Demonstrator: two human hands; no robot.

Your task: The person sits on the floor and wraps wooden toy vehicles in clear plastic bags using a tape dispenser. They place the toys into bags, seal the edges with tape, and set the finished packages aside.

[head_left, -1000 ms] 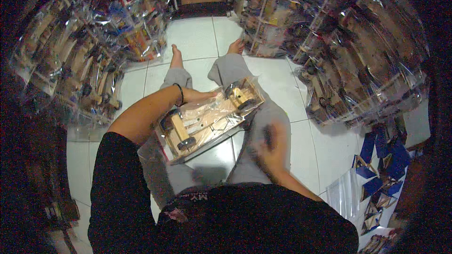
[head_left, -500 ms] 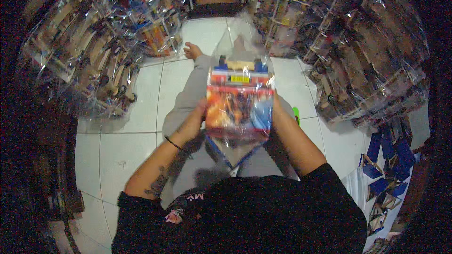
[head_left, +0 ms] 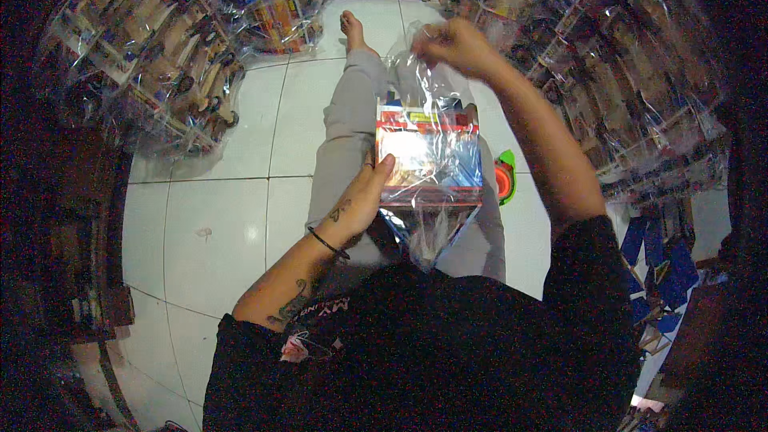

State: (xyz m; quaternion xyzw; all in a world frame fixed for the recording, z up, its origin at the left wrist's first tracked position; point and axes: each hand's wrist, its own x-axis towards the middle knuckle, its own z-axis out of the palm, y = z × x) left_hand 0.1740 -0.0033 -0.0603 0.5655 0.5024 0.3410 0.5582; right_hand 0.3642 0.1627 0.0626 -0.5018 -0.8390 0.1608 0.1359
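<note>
A colourful box-like item [head_left: 428, 156] in orange, blue and red sits inside a clear plastic bag [head_left: 436, 84] over my lap. My left hand [head_left: 373, 192] grips its left side, thumb on the front face, other fingers hidden behind. At the far end, my right hand [head_left: 460, 46] is closed on the loose top of the bag, a little blurred. The bag's near end narrows to a point toward my shirt. Glare hides part of the printed front.
Beside my right leg on the white tile floor [head_left: 216, 224] lies a green and orange round tool, perhaps a tape dispenser [head_left: 505, 178]. Plastic-wrapped stacks stand at the far left [head_left: 160, 72] and right [head_left: 608, 72]. Blue and wooden pieces [head_left: 660, 264] lie at the right.
My right hand has left the item's right side and moved up to the bag's far end. My left hand stays on the left side. The view has shifted slightly.
</note>
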